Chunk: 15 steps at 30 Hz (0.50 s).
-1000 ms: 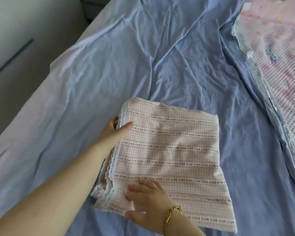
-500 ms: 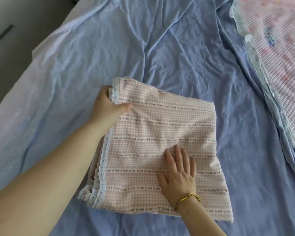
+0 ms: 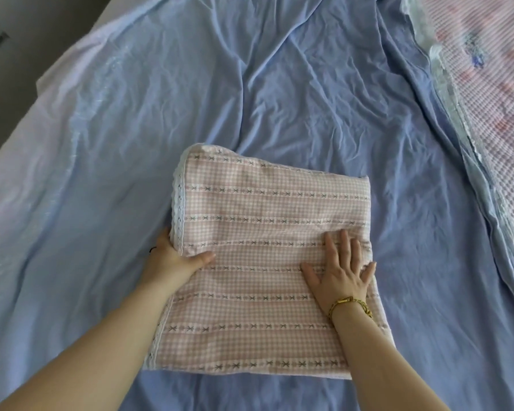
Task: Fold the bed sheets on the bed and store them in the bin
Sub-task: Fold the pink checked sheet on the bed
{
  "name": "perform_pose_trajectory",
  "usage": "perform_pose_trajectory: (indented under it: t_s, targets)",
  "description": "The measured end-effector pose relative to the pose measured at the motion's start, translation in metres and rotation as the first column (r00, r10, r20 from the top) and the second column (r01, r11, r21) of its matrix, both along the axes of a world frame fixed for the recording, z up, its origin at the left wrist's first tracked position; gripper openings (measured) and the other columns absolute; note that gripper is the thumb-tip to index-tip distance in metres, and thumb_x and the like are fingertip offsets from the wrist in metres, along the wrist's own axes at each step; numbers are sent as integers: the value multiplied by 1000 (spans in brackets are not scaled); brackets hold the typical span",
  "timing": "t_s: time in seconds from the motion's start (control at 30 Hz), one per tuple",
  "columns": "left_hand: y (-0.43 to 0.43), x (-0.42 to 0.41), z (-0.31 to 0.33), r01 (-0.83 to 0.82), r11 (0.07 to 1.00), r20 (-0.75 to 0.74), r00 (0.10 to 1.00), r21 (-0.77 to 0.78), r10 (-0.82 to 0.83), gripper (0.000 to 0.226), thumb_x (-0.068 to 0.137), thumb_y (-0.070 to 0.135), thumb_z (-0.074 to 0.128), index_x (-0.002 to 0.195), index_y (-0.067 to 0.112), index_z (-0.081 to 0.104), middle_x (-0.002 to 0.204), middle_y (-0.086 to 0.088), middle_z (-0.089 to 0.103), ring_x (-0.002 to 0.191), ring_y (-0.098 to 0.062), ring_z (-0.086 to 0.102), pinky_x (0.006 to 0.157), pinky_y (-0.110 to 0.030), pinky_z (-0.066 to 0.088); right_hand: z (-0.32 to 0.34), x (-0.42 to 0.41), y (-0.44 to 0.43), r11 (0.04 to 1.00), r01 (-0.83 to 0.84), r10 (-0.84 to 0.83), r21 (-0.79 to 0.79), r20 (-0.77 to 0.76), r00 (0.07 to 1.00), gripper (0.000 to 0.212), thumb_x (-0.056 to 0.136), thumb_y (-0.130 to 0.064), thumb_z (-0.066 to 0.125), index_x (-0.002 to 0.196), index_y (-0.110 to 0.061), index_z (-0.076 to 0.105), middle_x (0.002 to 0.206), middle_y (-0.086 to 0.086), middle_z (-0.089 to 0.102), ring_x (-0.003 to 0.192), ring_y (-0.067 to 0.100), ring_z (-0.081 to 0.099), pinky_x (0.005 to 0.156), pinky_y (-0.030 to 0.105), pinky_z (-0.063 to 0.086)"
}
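Bedroom surface first: bed [image 3: 57, 161] under a creased blue sheet [image 3: 279, 84], pink waffle blanket [image 3: 493, 93] along the far right. Near the middle, resting on the blue sheet, folded pink checked sheet [image 3: 264, 221] with a lace edge [image 3: 179, 209] on the left. Left hand [image 3: 172, 259] grasping that lace edge, thumb on top, fingers tucked beneath. Right hand [image 3: 341, 268] released and flat, fingers spread, pressing down near the right edge; gold bracelet [image 3: 350, 304] at the wrist. No bin in view.

Probably smoothing before one more fold or the lift. Sweep the flat palm outward to push trapped air and ridges toward the right edge. Hold the lace side steady to keep the layers lined up. Square the far corners, especially the slightly bulging far-left one. Slide both hands underneath before lifting, to stop the stack sagging open.
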<state>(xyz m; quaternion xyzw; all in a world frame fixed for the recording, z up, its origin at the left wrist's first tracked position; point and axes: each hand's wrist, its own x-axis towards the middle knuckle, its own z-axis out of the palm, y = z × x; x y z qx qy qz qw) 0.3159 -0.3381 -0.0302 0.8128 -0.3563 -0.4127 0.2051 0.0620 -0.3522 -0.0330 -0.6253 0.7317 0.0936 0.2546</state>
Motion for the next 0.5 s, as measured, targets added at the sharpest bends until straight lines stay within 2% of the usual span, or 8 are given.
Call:
perform_pose_trajectory:
  t_s: [0.07, 0.13, 0.17, 0.23, 0.3, 0.33, 0.4, 0.5]
  targets:
    - [-7, 4, 2, -18, 1000, -105, 994, 21, 20, 63, 64, 26, 83, 119, 14, 54, 106, -2, 66, 94, -21, 62, 91, -33, 46, 1, -5, 5, 959, 226, -191, -169, 201, 961, 88, 85, -46, 55, 148, -21, -1, 155, 1, -8, 143, 18, -7, 115, 39, -3]
    - [-13, 7, 11, -36, 998, -199, 979, 47, 44, 54, 70, 18, 79, 119, 13, 56, 93, 2, 65, 84, -16, 61, 88, -29, 44, 7, -19, 6, 811, 562, -447, -160, 448, 774, 89, 81, -33, 66, 147, -16, 10, 153, 6, 16, 140, 22, 19, 112, 36, 18]
    - [-15, 10, 13, -44, 996, -233, 971, 79, 61, 55, 71, 18, 77, 121, 11, 55, 98, -1, 64, 90, -19, 60, 89, -28, 41, 13, -27, 4, 745, 662, -539, -82, 511, 669, 85, 82, -29, 67, 146, -13, 14, 147, 7, 30, 133, 25, 32, 104, 33, 27]
    - [-18, 16, 15, -48, 989, -296, 951, 137, 87, 59, 69, 22, 78, 122, 8, 56, 113, -6, 61, 106, -23, 57, 97, -30, 39, 16, -46, -1, 711, 695, -639, 106, 509, 577, 76, 83, -29, 66, 143, -9, 24, 131, 8, 46, 121, 28, 46, 93, 30, 34]
    - [-19, 18, 21, -55, 983, -352, 929, 177, 116, 61, 65, 28, 78, 119, 6, 58, 117, -7, 61, 113, -26, 55, 104, -36, 37, 18, -57, -7, 708, 651, -684, 274, 495, 535, 74, 77, -37, 71, 136, -9, 37, 120, 4, 52, 113, 30, 53, 95, 36, 42]
    - [-19, 18, 25, -64, 981, -373, 919, 182, 129, 59, 66, 28, 77, 117, 6, 59, 117, -9, 61, 113, -27, 55, 105, -39, 38, 22, -60, -10, 689, 630, -711, 359, 500, 494, 68, 74, -40, 72, 128, -8, 47, 117, 7, 58, 105, 31, 58, 92, 41, 46]
    - [-16, 16, 35, -80, 983, -406, 903, 164, 141, 59, 61, 28, 80, 113, 8, 61, 114, -10, 63, 108, -28, 58, 102, -40, 41, 36, -56, -13, 652, 583, -751, 485, 520, 407, 36, 81, -33, 66, 105, -7, 59, 100, 15, 65, 86, 31, 63, 77, 44, 52]
    - [-9, 11, 54, -118, 988, -454, 878, 103, 152, 50, 62, 22, 82, 107, 11, 63, 105, -10, 67, 92, -25, 63, 86, -34, 49, 53, -49, -8, 667, 576, -730, 473, 568, 380, 16, 86, -23, 60, 91, -8, 60, 89, 16, 65, 76, 30, 61, 74, 42, 52]
